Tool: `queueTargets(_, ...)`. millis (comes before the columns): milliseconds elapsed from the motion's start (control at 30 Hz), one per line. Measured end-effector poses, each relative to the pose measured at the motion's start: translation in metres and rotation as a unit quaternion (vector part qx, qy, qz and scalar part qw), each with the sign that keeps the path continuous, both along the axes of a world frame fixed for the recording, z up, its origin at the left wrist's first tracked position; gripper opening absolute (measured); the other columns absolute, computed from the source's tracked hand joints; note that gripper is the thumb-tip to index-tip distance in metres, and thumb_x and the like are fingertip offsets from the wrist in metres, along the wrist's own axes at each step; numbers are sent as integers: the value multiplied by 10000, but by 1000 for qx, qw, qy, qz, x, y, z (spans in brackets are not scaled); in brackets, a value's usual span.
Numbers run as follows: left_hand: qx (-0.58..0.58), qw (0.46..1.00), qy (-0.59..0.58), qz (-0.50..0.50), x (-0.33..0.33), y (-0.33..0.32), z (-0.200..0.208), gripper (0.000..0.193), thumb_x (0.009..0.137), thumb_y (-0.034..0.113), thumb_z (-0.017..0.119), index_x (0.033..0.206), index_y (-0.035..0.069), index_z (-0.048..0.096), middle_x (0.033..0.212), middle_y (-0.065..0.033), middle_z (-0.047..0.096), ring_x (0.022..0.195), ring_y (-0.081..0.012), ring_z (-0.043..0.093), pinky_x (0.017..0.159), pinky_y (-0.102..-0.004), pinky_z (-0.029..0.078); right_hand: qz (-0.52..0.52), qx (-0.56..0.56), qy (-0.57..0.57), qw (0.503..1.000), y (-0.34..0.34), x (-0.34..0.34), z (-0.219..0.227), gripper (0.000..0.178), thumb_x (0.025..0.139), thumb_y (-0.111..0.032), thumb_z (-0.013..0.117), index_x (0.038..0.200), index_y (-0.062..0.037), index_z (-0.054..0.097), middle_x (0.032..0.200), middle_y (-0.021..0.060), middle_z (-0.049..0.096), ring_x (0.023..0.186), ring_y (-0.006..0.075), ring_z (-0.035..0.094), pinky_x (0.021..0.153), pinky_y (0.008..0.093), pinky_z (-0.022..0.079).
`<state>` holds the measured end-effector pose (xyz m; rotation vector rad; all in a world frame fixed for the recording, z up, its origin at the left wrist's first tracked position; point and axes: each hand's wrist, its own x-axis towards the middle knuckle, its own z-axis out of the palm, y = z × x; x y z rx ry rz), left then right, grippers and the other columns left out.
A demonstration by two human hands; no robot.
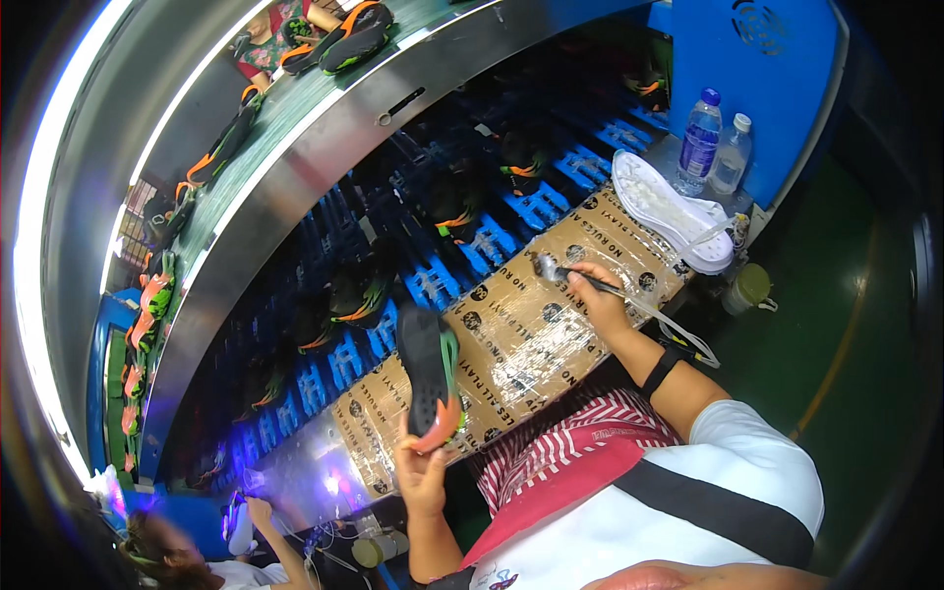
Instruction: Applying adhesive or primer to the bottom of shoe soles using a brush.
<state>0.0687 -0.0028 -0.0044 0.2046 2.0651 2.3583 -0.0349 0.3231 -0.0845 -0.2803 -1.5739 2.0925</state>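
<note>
My left hand [421, 472] grips a black shoe upper [423, 364] by its orange end; a green patch runs along its right side. The dark flat face is turned upward, above the cardboard. In my right hand [598, 298] is a brush [561, 272] with a dark handle, its bristle end close to the cardboard surface. A pale tube or cord trails from the handle end past my wrist. The brush and the shoe upper are apart. Beyond the brush hand lies a white sole-shaped tray [654, 202] with whitish residue in it.
Printed cardboard under clear film [521, 339] covers the bench. Behind it, several shoes sit on a rack with blue holders [433, 283]. A curved conveyor [295, 93] carries more shoes. Two bottles [700, 138] and a lidded cup [749, 288] stand right. Another person [177, 551] works lower left.
</note>
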Motion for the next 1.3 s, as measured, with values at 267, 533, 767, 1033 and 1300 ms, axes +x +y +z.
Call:
queueTargets(267,270,916,-249,161,-4,23,-22,495,838,424,432,1202,89,456,1072,-137,534,920,-295,556,531,-290,400,129,-41,-36,990,-15,20,28,177,808,-76,620,961,8,591,742,45,624,612,56,556,555,182,441)
queueTargets(533,511,775,-372,17,-50,49,-50,549,849,429,401,1165,-16,458,1173,-222,475,964,-352,522,766,-415,495,172,-76,-26,982,-19,42,64,167,803,-52,611,951,21,587,723,55,616,602,66,552,557,180,439)
queueTargets(767,505,803,-300,-101,-37,62,-67,660,772,427,373,1248,-29,403,1218,-237,451,1097,-369,464,860,-487,428,232,-65,-9,971,-27,56,88,165,795,-54,617,940,20,589,750,65,625,650,81,580,578,187,457)
queueTargets(1033,541,777,-307,-100,-18,82,-63,621,842,547,405,1182,34,486,1075,-182,569,940,-337,567,807,-449,474,319,187,104,923,-74,67,106,183,730,-60,644,893,10,602,715,76,619,582,115,580,507,247,423)
queueTargets(1300,519,784,-319,-116,5,86,-79,472,872,406,457,1228,96,475,1187,-98,548,1078,-251,540,941,-403,429,139,476,231,837,-103,59,111,190,662,-79,661,826,-33,578,690,103,572,610,275,571,543,349,456)
